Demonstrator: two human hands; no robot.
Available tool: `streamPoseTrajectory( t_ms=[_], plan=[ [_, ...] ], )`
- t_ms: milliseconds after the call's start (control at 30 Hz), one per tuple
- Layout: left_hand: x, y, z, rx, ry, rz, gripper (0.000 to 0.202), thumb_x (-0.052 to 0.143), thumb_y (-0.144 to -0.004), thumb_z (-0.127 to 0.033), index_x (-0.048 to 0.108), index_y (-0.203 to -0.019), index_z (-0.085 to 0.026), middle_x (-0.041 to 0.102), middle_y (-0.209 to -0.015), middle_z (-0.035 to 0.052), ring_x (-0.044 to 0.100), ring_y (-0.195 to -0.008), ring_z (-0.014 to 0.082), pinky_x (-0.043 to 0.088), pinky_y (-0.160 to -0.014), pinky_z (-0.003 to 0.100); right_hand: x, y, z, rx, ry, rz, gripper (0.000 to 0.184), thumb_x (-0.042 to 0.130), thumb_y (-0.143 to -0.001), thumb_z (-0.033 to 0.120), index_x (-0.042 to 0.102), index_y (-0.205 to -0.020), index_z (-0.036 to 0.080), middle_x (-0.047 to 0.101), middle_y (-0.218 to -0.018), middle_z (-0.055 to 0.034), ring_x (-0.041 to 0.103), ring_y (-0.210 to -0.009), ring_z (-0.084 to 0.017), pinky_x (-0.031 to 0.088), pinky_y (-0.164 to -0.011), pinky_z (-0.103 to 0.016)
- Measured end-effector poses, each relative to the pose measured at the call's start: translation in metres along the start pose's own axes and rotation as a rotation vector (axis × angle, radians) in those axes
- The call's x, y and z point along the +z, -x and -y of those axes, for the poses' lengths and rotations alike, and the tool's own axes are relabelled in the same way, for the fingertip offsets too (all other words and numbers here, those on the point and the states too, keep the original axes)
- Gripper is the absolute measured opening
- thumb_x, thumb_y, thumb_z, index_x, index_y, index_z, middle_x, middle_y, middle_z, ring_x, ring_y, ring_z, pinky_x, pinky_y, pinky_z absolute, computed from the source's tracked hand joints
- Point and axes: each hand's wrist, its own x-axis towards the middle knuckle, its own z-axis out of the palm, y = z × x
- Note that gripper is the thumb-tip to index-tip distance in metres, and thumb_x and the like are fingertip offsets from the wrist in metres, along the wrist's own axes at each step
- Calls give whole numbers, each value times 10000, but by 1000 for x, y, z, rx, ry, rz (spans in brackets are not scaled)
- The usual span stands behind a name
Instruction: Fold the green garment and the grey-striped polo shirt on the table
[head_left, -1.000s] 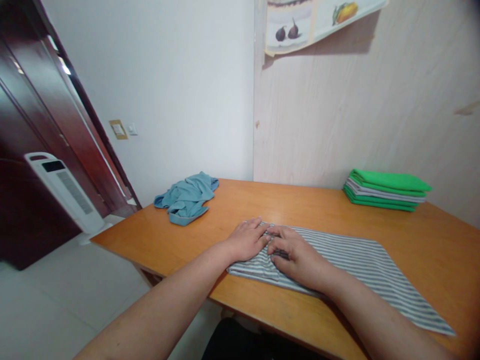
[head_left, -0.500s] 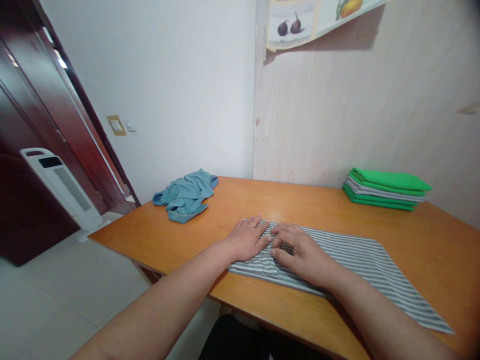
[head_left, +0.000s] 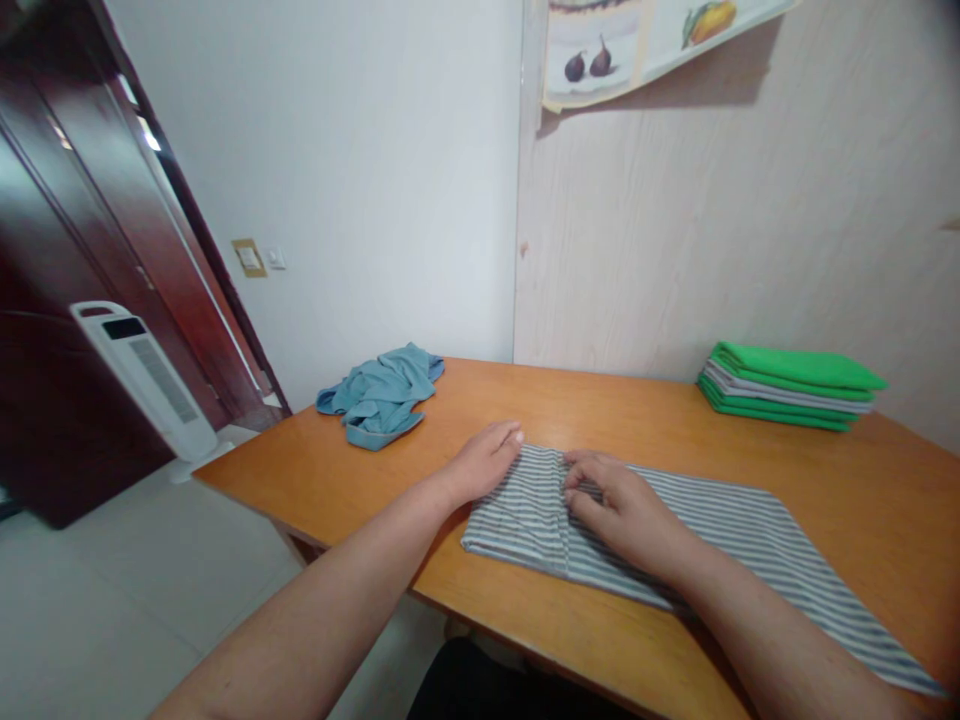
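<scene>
A grey and white striped cloth (head_left: 720,530) lies folded in a long strip on the orange wooden table (head_left: 615,410). My left hand (head_left: 484,462) rests at the cloth's left end, fingers together and slightly curled over its far corner. My right hand (head_left: 622,505) presses on the cloth just right of a fold line, fingers bent with the tips on the fabric. A strip of cloth shows between the two hands.
A crumpled blue cloth (head_left: 381,392) lies at the table's far left corner. A stack of folded green and grey cloths (head_left: 787,385) sits at the far right by the wall. A white tower heater (head_left: 146,380) stands on the floor by a dark wooden door.
My hands, touching at the fingertips before, have drawn apart: the left slid to the cloth's left edge, the right moved slightly right. The camera view shifted a little.
</scene>
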Motion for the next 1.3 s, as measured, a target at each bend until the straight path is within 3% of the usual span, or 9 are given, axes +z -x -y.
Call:
streamPoseTrajectory(
  t_ms=[100,233,433,600,767,900,967,1167,1300],
  plan=[
    [-6,-3,6,-4,25,-93,371,363,-1010,-374,645,-1154,-181,688,-1188,89,621,-1124,218,460,-1019,371,-2,-4,-10,102,31,-114,187,462,-852,258,644,-882,228,710,-1002,-63,637,-976,-228,473,-886,-360],
    [-7,-1,5,28,-38,-135,296,426,-979,-326,666,-1084,-189,706,-1093,72,634,-1051,215,479,-955,348,-4,-6,-18,206,48,-212,241,436,-870,316,655,-894,218,709,-924,-58,640,-907,-233,469,-829,-352],
    [4,-1,-20,126,-156,-7,240,470,-940,-301,679,-886,-197,703,-920,43,633,-897,194,478,-775,285,-7,-7,-18,290,-12,-258,242,450,-861,334,664,-863,220,706,-847,-40,636,-817,-216,463,-743,-327],
    [15,-9,-44,4,-306,80,283,519,-902,-409,667,-784,-198,690,-773,36,618,-705,194,420,-596,282,-4,-8,-23,330,-50,-210,232,449,-864,333,646,-815,220,682,-758,-15,626,-751,-200,439,-684,-309],
    [22,-11,-62,-154,-437,163,348,508,-877,-513,693,-830,-223,724,-810,55,664,-754,231,455,-635,298,3,-8,-26,334,-98,-199,223,455,-857,334,632,-799,212,662,-715,-5,612,-705,-184,418,-645,-290],
    [25,-11,-73,-262,-521,200,612,458,-792,-757,708,-934,-217,742,-903,118,690,-873,319,508,-712,374,6,-9,-30,354,-115,-224,209,470,-844,321,643,-823,206,681,-743,-15,618,-724,-185,414,-664,-289],
    [26,-11,-78,-270,-552,211,673,471,-743,-796,705,-979,-211,743,-938,137,690,-909,348,521,-732,404,6,-10,-31,362,-119,-227,208,470,-843,319,642,-811,208,675,-729,-13,616,-719,-184,409,-660,-287],
    [26,-12,-79,-262,-605,253,361,537,-786,-449,698,-1005,-211,747,-982,126,697,-936,315,528,-736,369,5,-10,-31,370,-119,-228,225,470,-861,347,639,-804,209,644,-674,3,595,-661,-173,388,-615,-276],
    [24,-15,-75,-261,-582,218,311,498,-809,-399,702,-946,-208,747,-962,126,696,-917,315,520,-715,371,5,-11,-31,370,-106,-220,226,478,-859,343,650,-802,207,656,-693,-2,606,-692,-177,397,-635,-275]
  ],
)
